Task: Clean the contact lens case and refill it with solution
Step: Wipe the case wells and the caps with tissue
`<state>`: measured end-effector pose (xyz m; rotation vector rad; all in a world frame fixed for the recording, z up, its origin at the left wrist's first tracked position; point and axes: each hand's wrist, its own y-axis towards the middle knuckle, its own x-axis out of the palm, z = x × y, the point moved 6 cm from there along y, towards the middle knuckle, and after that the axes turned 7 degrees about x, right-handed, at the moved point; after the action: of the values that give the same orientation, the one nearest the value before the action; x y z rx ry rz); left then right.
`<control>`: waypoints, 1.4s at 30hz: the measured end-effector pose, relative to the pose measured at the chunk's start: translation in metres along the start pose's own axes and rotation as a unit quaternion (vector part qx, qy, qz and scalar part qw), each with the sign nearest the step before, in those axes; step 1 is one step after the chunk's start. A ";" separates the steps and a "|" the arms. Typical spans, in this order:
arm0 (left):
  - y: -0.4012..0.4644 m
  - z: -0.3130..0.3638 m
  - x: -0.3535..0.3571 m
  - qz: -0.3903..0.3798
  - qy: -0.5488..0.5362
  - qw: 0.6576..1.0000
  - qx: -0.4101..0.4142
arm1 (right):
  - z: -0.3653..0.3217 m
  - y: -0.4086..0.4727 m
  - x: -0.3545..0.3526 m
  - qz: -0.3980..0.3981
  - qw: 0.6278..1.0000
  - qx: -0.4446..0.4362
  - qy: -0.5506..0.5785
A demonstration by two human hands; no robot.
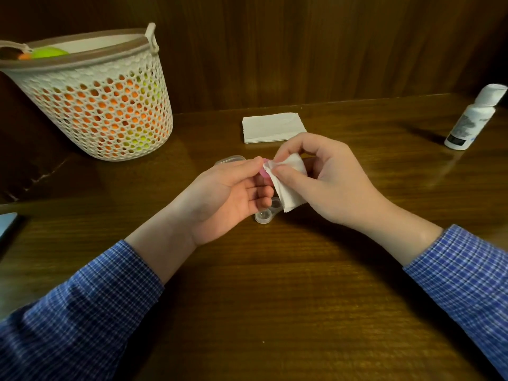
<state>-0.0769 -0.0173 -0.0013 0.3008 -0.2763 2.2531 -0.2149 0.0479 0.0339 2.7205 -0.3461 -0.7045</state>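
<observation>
Half-hidden pink cap [265, 175] behind tissue [288, 188]

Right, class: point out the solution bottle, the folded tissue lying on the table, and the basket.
solution bottle [467, 125], head view, on its white body.
folded tissue [272, 127], head view, on its flat top.
basket [110, 111], head view, on its perforated wall.

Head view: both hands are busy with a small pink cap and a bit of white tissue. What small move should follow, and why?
Probably finish wiping, then set the small pink cap down. The left hand pinches it while the right hand presses the white tissue piece against it. The clear lens case lies open on the wooden table, and the white solution bottle stands untouched.
</observation>
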 end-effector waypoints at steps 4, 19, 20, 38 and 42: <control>0.001 0.000 -0.001 0.001 -0.004 1.000 0.003 | 0.000 0.000 -0.001 -0.004 1.000 -0.013 -0.006; 0.000 0.004 -0.010 0.043 0.134 0.987 0.083 | 0.018 0.005 -0.004 -0.016 0.991 0.122 0.052; 0.000 0.004 -0.011 0.051 0.155 0.983 0.087 | 0.018 0.005 -0.003 -0.017 0.992 0.120 0.040; -0.010 0.025 0.000 0.014 0.334 0.912 0.236 | 0.027 0.003 0.003 -0.022 0.963 0.223 0.149; -0.011 0.025 0.000 -0.011 0.343 0.911 0.228 | 0.023 0.000 0.002 0.014 0.980 0.181 0.080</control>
<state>-0.0657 -0.0176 0.0231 -0.2599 0.6265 2.2244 -0.2245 0.0417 0.0139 3.0807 -0.5168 -0.4456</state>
